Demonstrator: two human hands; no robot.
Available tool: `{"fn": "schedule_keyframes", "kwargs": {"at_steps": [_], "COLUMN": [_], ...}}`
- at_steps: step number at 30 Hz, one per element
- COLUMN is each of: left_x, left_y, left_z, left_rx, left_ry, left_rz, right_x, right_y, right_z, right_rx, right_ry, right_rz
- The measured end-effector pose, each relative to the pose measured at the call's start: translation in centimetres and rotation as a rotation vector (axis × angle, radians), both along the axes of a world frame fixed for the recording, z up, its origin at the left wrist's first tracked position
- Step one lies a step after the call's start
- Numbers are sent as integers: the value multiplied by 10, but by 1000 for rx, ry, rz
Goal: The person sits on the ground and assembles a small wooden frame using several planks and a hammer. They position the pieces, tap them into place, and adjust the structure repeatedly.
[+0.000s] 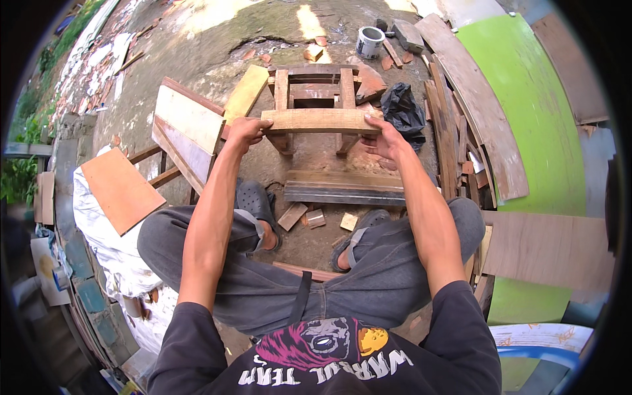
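Nearest the camera, the person sits with knees apart in grey trousers, feet in dark grey rubber clogs planted on the dirt ground. Between the feet lie a few small pale wood offcuts, and just beyond them a long, dark weathered plank lies crosswise on the ground.

Both forearms reach forward over that plank. The left hand is closed around the left end of a short, pale, rough-sawn wooden board, fingers curled over its top edge. The right hand grips the board's right end the same way, thumb toward the person. The board is held level, lying across the near edge of a small, low, reddish-brown wooden stool frame that stands upright on the ground.

To the left of the frame leans a stack of flat pale and brown wooden panels. Just right of it sits a crumpled black plastic bag. Farther right is a pile of long worn planks against a bright green curved sheet. Beyond the frame stands a small white paint can.
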State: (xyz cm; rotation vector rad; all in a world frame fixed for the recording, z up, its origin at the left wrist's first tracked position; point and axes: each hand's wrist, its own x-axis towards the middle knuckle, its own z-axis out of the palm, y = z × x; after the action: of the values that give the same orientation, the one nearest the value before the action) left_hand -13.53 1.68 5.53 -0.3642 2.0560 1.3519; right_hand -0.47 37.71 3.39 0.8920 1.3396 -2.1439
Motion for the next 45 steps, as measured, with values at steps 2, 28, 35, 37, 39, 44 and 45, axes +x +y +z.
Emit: {"fn": "schedule_keyframes", "kwargs": {"at_steps": [2, 28, 35, 37, 39, 44, 45], "left_x": [-2, 1, 0, 0, -2, 3, 3], "left_y": [-1, -2, 0, 0, -1, 7, 7], "left_z": [-1, -12, -7, -6, -6, -1, 0], "left_rx": [-6, 51, 11, -1, -8, 19, 3], "left_ry": [1, -41, -43, -33, -32, 34, 36], "left_rz": [-2, 56, 44, 33, 9, 102, 99], "right_x": [0, -1, -1, -1, -1, -2, -1], "right_y": [0, 6, 3, 2, 2, 4, 3], "right_z": [0, -17, -14, -13, -13, -10, -8], "right_rx": [11, -59, -31, -28, -31, -45, -40], "right_ry": [15, 111, 123, 127, 124, 93, 93], "right_rz": [9, -14, -10, -13, -24, -11, -9]}}
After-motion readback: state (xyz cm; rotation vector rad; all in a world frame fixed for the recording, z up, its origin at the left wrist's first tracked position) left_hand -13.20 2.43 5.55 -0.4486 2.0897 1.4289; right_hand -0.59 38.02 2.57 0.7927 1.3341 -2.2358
